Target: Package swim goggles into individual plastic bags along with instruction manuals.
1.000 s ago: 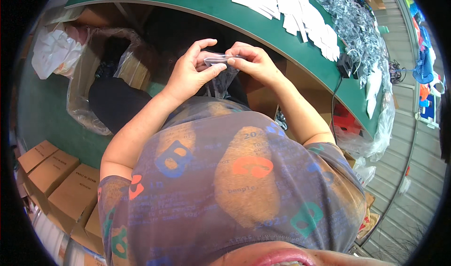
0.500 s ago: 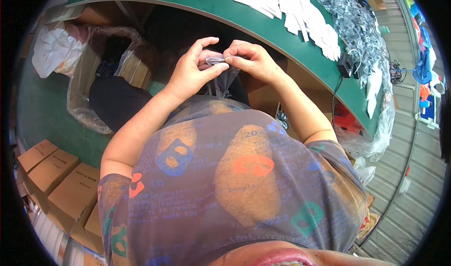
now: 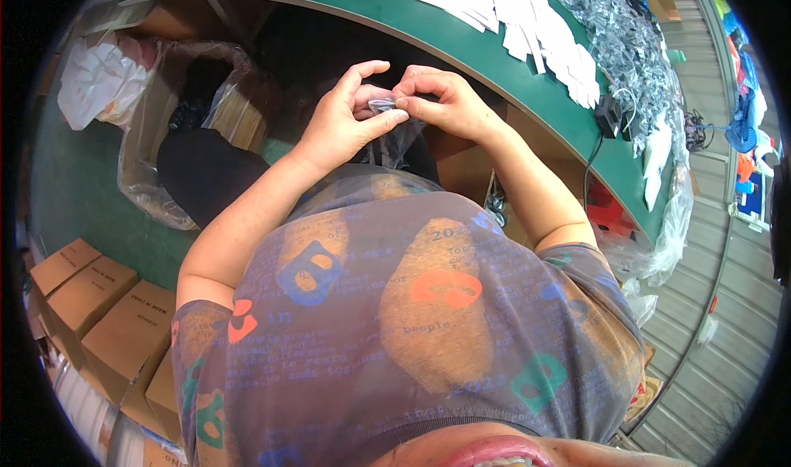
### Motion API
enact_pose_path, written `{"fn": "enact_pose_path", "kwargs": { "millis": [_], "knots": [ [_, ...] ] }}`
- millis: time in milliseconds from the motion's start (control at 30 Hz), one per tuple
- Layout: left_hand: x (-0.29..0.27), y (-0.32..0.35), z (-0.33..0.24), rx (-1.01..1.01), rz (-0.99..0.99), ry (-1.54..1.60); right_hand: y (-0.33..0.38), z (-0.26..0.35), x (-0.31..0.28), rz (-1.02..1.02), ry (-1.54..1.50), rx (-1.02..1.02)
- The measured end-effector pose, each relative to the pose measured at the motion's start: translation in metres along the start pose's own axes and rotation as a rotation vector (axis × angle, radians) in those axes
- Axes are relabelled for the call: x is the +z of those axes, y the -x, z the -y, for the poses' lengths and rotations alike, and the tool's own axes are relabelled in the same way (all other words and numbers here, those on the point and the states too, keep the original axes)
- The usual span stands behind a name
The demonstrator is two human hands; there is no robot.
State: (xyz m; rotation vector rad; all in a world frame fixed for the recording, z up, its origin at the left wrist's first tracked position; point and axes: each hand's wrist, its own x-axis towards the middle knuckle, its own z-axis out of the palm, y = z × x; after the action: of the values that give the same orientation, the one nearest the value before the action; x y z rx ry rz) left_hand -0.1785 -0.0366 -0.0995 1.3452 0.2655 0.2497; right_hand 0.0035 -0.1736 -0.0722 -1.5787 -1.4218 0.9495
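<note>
A small clear plastic bag (image 3: pixel 381 104) is pinched between my two hands, in front of my body near the table's front edge. My left hand (image 3: pixel 350 108) grips it between thumb and curled fingers, with the index finger raised. The thumb and fingertips of my right hand (image 3: pixel 437 100) close on the bag's right end. Whatever lies inside the bag is too small to make out. More clear plastic hangs below the hands, over my lap.
A green table (image 3: pixel 362 9) curves ahead, bearing white paper slips (image 3: pixel 527 30), a heap of clear plastic bags (image 3: pixel 618 38) and a black adapter (image 3: pixel 608 117). Cardboard boxes (image 3: pixel 124 323) stand at lower left. A plastic-lined box (image 3: pixel 152 137) sits beside my leg at left.
Both hands stay together on the bag and have shifted very slightly to the right. The grip looks nearly the same.
</note>
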Motion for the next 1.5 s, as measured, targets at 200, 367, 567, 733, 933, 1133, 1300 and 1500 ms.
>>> {"fn": "enact_pose_path", "kwargs": {
  "millis": [200,367,567,733,933,1133,1300,1500],
  "knots": [
    [-0.001,0.001,-0.003,-0.017,0.017,-0.009,-0.005,0.01,-0.004,0.023,0.037,-0.039],
    [0.001,0.003,-0.003,-0.008,0.021,-0.034,-0.011,0.016,-0.008,0.084,0.131,-0.112],
    [0.003,0.002,-0.005,0.021,0.013,-0.028,-0.011,0.015,-0.01,0.126,0.114,-0.053],
    [0.002,0.002,-0.006,0.034,0.01,-0.024,-0.015,0.03,-0.014,0.164,0.106,0.075],
    [0.004,0.002,-0.006,0.033,0.02,-0.048,-0.021,0.033,-0.01,0.188,0.129,0.076],
    [0.004,0.001,-0.001,0.048,0.025,-0.054,-0.023,0.039,-0.003,0.148,0.277,0.054],
    [0.009,0.002,0.004,0.127,0.017,-0.143,-0.029,0.049,0.001,0.216,0.512,0.087],
    [0.001,0.004,-0.004,0.063,-0.008,-0.068,-0.022,0.046,-0.002,-0.019,0.175,0.074]
  ]
}}
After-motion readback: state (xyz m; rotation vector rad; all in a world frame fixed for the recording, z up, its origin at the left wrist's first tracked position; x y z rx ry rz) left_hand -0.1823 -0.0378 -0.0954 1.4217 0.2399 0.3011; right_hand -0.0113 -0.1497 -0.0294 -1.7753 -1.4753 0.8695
